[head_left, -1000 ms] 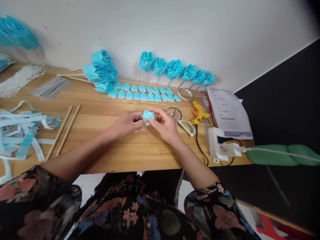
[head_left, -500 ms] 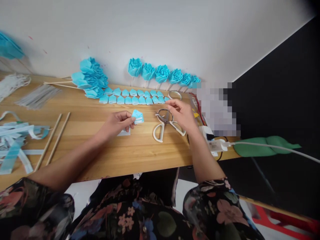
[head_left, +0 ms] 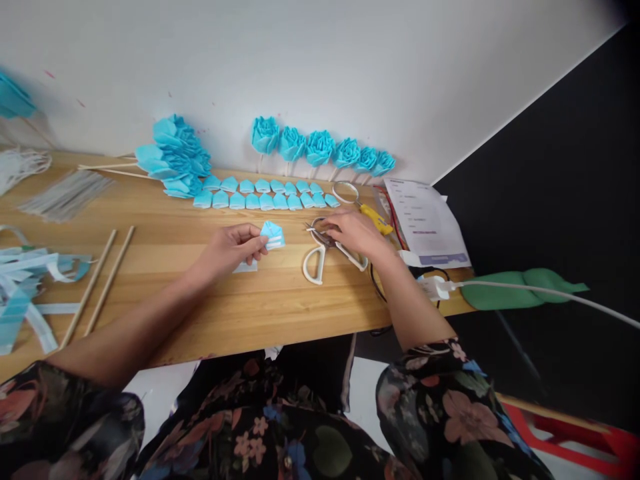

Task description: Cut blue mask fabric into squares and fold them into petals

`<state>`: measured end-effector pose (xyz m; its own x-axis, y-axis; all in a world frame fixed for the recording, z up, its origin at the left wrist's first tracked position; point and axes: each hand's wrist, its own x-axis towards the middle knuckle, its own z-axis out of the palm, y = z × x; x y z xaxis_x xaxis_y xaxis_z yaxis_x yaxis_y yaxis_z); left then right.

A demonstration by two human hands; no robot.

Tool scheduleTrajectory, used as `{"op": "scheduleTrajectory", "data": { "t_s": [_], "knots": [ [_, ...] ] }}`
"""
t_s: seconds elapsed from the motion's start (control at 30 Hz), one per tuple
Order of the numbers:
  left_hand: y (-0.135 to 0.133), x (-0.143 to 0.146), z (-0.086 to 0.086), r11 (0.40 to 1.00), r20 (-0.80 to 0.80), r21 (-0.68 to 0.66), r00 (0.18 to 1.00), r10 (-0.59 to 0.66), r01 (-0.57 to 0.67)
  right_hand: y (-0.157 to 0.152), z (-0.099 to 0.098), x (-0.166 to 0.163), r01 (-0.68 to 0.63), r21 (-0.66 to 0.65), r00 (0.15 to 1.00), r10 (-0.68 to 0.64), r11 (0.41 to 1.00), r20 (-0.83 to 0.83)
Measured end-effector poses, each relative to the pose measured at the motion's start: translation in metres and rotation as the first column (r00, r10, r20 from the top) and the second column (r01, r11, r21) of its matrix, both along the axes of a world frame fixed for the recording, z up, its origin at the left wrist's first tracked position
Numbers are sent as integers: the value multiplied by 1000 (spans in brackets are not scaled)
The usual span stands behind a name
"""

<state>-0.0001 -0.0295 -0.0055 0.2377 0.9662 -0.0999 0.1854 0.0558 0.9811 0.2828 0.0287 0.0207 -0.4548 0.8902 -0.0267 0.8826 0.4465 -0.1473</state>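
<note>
Over the wooden table [head_left: 260, 313]: the left hand [head_left: 233, 247] holds up a folded blue piece [head_left: 273, 232], near the middle of the work area.
Left fingers: closed in a pinch, thumb on top, gripping the piece's near left corner.
Folded piece: soft, matte, fabric-like, roughly five-sided, with white bands across its near edge; its peak points toward the wall. Nearly as wide as tall, so its long axis is hard to tell.
Right fingers: bent low over the scissors [head_left: 323, 259]; whether the right hand [head_left: 356, 232] grips anything, I cannot tell.
Scissors: white looped handles toward the person, metal part partly hidden.
Blue rows [head_left: 266, 201]: similar small peaked folds, side by side.
Roses [head_left: 320, 148]: ruffled, layered, on thin stems against the wall.
Sticks [head_left: 110, 280]: two, slim, wooden, nearly parallel.
</note>
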Motion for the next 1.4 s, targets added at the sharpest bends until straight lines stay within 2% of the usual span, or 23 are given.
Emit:
{"op": "scheduleTrajectory", "data": {
  "t_s": [0.17, 0.27, 0.53, 0.6, 0.67, 0.73, 0.77, 0.83, 0.87, 0.93, 1.0, 1.13, 1.27, 1.4],
  "knots": [
    [0, 0, 2, 1000, 2, 23, 1000, -17, 17, 12, 7, -5, -116, -80, 990, 122, 990, 75],
    [0, 0, 3, 1000, 20, 13, 1000, -10, 10, 19, 8, -6, -128, -117, 984, 141, 985, 111],
    [-2, 0, 4, 1000, 7, 13, 1000, 6, -6, 14, 8, -5, -93, -107, 990, 103, 990, 95],
    [-1, 0, 4, 1000, 2, 17, 1000, -4, 4, 13, 6, -3, -50, -73, 997, 55, 996, 62],
    [-1, 0, 3, 1000, 12, 17, 1000, -20, 20, 14, 2, 0, 30, -32, 998, -31, 999, -48],
    [0, 0, 1, 999, 34, 8, 999, -34, 34, 15, -3, 0, 107, -40, 951, -114, 993, -287],
    [0, 0, 1, 999, 47, 2, 998, -37, 37, 14, -5, -2, 122, -84, 891, -146, 989, -430],
    [0, 0, 0, 999, 71, -16, 997, -43, 44, 10, -7, -10, 79, -213, 716, -204, 974, -668],
    [0, 1, 0, 999, 83, -25, 995, -46, 48, 7, -8, -15, 32, -273, 636, -231, 961, -737],
    [0, 1, 2, 998, 107, -43, 993, -51, 56, -2, -8, -29, -45, -325, 538, -252, 945, -805],
    [-1, 2, 4, 996, 135, -65, 990, -45, 54, -10, -7, -44, -93, -320, 508, -231, 943, -829],
    [-1, 3, 5, 994, 168, -95, 985, -33, 49, -16, -6, -66, -136, -218, 501, -123, 966, -856],
    [0, 3, 3, 994, 153, -96, 988, -34, 49, -18, -11, -77, -171, -194, 475, -92, 966, -875],
    [-1, 4, 2, 992, 120, -95, 991, -65, 77, -29, -20, -83, -148, -162, 532, -59, 976, -845]
  ]
}}
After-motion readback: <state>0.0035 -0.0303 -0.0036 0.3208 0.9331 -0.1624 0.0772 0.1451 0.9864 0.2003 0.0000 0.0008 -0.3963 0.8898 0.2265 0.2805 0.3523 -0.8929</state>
